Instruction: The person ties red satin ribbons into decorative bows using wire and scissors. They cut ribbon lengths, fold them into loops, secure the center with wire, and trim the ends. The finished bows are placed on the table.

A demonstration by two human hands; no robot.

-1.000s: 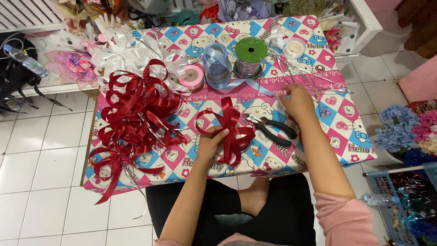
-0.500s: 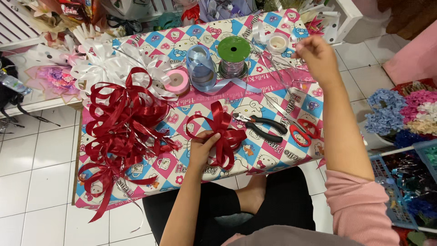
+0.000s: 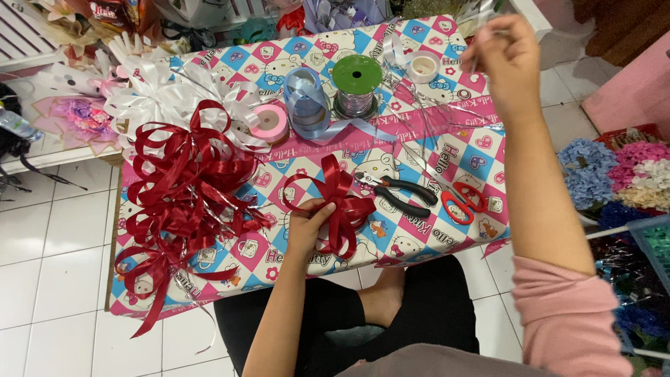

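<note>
My left hand (image 3: 305,225) pinches the middle of a dark red ribbon bow (image 3: 336,204) that rests on the patterned low table (image 3: 447,164). My right hand (image 3: 508,64) is raised above the table's far right corner, fingers closed on a thin silver wire or strand (image 3: 419,112) that trails down toward the table. Black pliers (image 3: 398,195) and red-handled scissors (image 3: 464,201) lie just right of the bow.
A large finished red bow (image 3: 183,188) and white bows (image 3: 164,98) lie at left. Pink tape roll (image 3: 269,123), blue ribbon roll (image 3: 307,105), green-topped spool (image 3: 356,85) and a white roll (image 3: 423,67) stand at the back. Artificial flowers (image 3: 621,174) fill the right floor.
My right hand has lifted from the table near the scissors up and away to the far right, drawing the thin strand with it. My left hand stays on the small red bow.
</note>
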